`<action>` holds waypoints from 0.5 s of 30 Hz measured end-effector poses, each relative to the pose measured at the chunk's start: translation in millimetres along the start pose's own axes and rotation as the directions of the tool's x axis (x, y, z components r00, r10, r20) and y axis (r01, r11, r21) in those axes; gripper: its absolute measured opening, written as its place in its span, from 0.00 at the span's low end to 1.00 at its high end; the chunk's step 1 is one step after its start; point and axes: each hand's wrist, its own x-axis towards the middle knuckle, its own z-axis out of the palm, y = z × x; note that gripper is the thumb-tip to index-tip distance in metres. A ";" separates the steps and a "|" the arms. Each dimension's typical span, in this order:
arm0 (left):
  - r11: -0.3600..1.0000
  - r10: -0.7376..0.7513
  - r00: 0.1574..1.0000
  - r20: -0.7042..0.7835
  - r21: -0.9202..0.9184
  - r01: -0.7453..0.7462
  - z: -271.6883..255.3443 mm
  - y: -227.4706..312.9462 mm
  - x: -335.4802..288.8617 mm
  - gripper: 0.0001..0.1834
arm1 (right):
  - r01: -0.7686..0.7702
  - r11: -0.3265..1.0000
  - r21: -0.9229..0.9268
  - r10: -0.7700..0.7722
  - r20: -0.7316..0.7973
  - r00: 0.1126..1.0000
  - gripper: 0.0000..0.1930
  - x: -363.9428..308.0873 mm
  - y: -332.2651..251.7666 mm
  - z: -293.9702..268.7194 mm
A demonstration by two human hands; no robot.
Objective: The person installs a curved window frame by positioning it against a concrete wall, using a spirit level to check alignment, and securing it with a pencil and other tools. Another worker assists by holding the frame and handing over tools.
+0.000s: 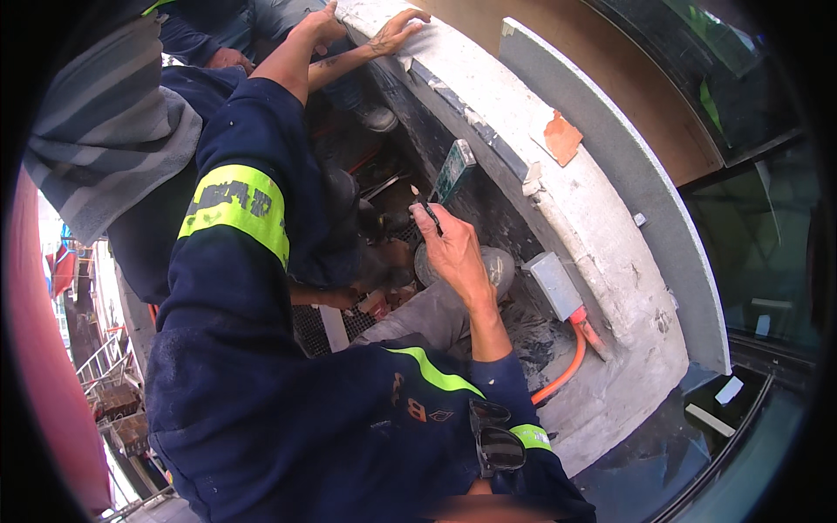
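Observation:
My right hand is closed around a slim dark stick-like tool held upright, with a small pale tip above the fingers; its exact kind is unclear. Just beyond it, a green rectangular bar, scuffed with white, leans by the wall's inner face. My left arm reaches far forward, and my left hand lies at the far end of the low white-topped wall, fingers stretched out and partly hidden. Beside it, another person's tattooed hand rests spread on the wall top.
A grey box with an orange conduit is fixed to the wall. An orange-brown fragment lies on top. A grey slab stands behind. Co-workers crouch ahead, near a black mesh. Striped cloth hangs at left.

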 end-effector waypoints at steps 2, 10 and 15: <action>1.000 -0.008 1.000 0.004 -0.011 0.009 3.2 0.9 -2.6 0.53 | 0.139 0.990 -0.038 -0.140 -0.045 0.989 0.23 3.7 -38.7 -28.3; 0.999 -0.046 0.999 -0.029 0.005 0.047 3.4 12.3 -21.5 0.52 | 0.329 0.932 -0.152 -0.361 -0.470 0.806 0.20 -53.9 -168.0 -175.6; 0.998 -0.055 0.997 -0.047 -0.024 0.054 -5.7 30.9 -18.6 0.48 | 0.207 0.814 -0.543 -0.540 -0.574 0.615 0.26 -84.6 -213.7 -264.3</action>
